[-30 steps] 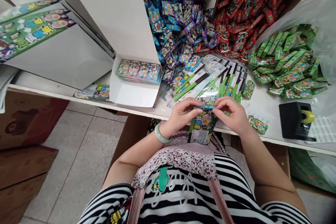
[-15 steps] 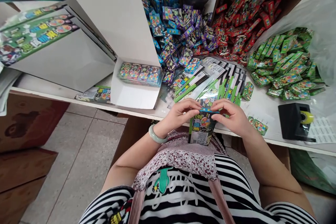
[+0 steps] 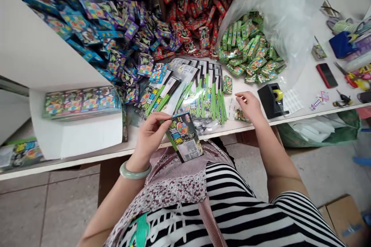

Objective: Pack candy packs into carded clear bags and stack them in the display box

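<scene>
My left hand (image 3: pixel 153 136) pinches a black and green printed candy bag (image 3: pixel 185 136) by its top left corner. The bag hangs tilted over my lap, with a colourful round picture and a white code panel on its front. Out to the right, my right hand (image 3: pixel 251 107) hovers over the table edge, thumb and fingertips close together; whether something small is between them I cannot make out. Below those fingertips lie a small white label sheet (image 3: pixel 231 109) and a green printed piece (image 3: pixel 240 115), partly covered by the hand. Several flat candy bags (image 3: pixel 203 88) fan out in front.
Heaps of blue (image 3: pixel 75 23), purple (image 3: pixel 139 27), red (image 3: pixel 199 15) and green candy packets (image 3: pixel 252 54) line the back. At left stands a white display box (image 3: pixel 87 137) with packets inside. A black tape dispenser (image 3: pixel 271 100), a label sheet (image 3: pixel 292 101) and a phone (image 3: pixel 327 75) lie right.
My right hand has let go of the candy bag's top edge and moved right to the small label sheet. My left hand keeps the bag, now more tilted. The view has swung right.
</scene>
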`<move>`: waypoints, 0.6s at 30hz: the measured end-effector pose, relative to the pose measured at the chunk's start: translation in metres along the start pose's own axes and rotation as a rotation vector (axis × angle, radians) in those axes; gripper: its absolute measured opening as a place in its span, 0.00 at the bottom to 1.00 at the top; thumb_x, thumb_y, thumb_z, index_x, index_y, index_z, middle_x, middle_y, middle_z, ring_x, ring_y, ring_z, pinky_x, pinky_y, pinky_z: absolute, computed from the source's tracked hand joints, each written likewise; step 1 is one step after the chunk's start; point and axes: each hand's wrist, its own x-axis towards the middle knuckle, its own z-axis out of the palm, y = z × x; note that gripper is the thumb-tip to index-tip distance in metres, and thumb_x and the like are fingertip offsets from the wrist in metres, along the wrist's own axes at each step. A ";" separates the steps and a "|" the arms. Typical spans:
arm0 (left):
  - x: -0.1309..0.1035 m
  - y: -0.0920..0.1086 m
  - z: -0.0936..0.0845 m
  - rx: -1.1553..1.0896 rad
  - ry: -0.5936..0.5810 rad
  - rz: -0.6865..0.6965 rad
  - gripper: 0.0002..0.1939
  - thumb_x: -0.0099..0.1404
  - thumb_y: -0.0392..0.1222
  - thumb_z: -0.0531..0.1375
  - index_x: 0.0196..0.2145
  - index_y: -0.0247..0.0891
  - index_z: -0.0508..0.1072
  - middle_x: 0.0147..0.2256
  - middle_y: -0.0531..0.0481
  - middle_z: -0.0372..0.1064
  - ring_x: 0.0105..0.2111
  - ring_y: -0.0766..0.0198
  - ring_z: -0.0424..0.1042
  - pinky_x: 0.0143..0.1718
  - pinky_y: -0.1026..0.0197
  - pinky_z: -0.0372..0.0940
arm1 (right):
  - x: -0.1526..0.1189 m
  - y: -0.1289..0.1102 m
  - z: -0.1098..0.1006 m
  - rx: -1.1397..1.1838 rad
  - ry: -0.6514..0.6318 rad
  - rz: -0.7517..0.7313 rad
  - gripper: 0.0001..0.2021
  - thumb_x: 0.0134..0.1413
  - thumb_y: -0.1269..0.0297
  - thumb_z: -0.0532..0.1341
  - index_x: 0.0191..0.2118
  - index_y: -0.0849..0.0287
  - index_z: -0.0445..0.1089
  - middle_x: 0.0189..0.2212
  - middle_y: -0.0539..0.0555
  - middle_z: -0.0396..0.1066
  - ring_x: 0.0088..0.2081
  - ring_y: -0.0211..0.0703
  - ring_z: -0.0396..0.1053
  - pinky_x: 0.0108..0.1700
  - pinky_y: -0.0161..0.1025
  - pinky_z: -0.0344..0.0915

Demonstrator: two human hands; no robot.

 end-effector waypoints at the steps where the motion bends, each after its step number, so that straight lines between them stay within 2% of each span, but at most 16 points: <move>1: 0.000 0.000 0.002 0.010 -0.007 -0.011 0.04 0.65 0.42 0.64 0.37 0.41 0.76 0.36 0.50 0.74 0.38 0.64 0.74 0.39 0.60 0.68 | 0.007 0.012 -0.004 -0.081 0.004 0.035 0.10 0.58 0.64 0.60 0.41 0.60 0.76 0.41 0.59 0.73 0.36 0.49 0.71 0.46 0.49 0.68; 3: 0.001 0.002 0.007 0.033 -0.030 -0.024 0.05 0.66 0.43 0.64 0.38 0.41 0.76 0.37 0.49 0.74 0.40 0.63 0.74 0.39 0.59 0.69 | 0.017 0.023 -0.004 -0.176 -0.048 0.072 0.09 0.57 0.64 0.63 0.41 0.59 0.77 0.41 0.59 0.72 0.35 0.48 0.70 0.47 0.48 0.67; 8: 0.002 0.007 0.010 0.053 -0.043 -0.014 0.06 0.66 0.45 0.63 0.38 0.41 0.76 0.36 0.49 0.74 0.39 0.63 0.74 0.38 0.60 0.69 | 0.024 0.019 0.009 -0.132 -0.140 0.120 0.02 0.53 0.69 0.64 0.31 0.57 0.75 0.36 0.54 0.72 0.36 0.47 0.69 0.45 0.45 0.65; 10: 0.002 0.008 0.008 0.046 -0.034 -0.012 0.05 0.66 0.44 0.63 0.38 0.41 0.75 0.36 0.50 0.74 0.38 0.63 0.74 0.38 0.60 0.69 | 0.021 0.022 0.006 -0.083 -0.161 0.130 0.02 0.53 0.68 0.64 0.31 0.57 0.74 0.32 0.52 0.72 0.34 0.46 0.70 0.42 0.43 0.66; 13: 0.002 0.009 0.009 0.040 -0.036 -0.001 0.04 0.67 0.43 0.63 0.38 0.41 0.75 0.36 0.50 0.73 0.38 0.64 0.73 0.38 0.60 0.68 | 0.015 0.023 -0.008 0.022 -0.187 0.166 0.06 0.55 0.61 0.63 0.32 0.57 0.72 0.28 0.51 0.72 0.30 0.44 0.69 0.36 0.41 0.66; 15: 0.003 0.011 0.014 0.030 -0.045 0.016 0.05 0.67 0.43 0.63 0.38 0.41 0.74 0.37 0.50 0.73 0.38 0.64 0.73 0.38 0.61 0.68 | 0.010 0.008 -0.018 0.183 -0.205 0.139 0.10 0.55 0.55 0.64 0.32 0.57 0.71 0.29 0.51 0.73 0.30 0.43 0.69 0.35 0.41 0.67; 18: 0.005 0.017 0.023 -0.005 -0.081 0.054 0.06 0.67 0.45 0.63 0.38 0.41 0.73 0.37 0.49 0.72 0.39 0.64 0.72 0.39 0.60 0.68 | 0.002 -0.043 -0.020 0.420 -0.312 -0.066 0.12 0.53 0.52 0.66 0.31 0.56 0.72 0.34 0.53 0.74 0.36 0.45 0.71 0.41 0.43 0.69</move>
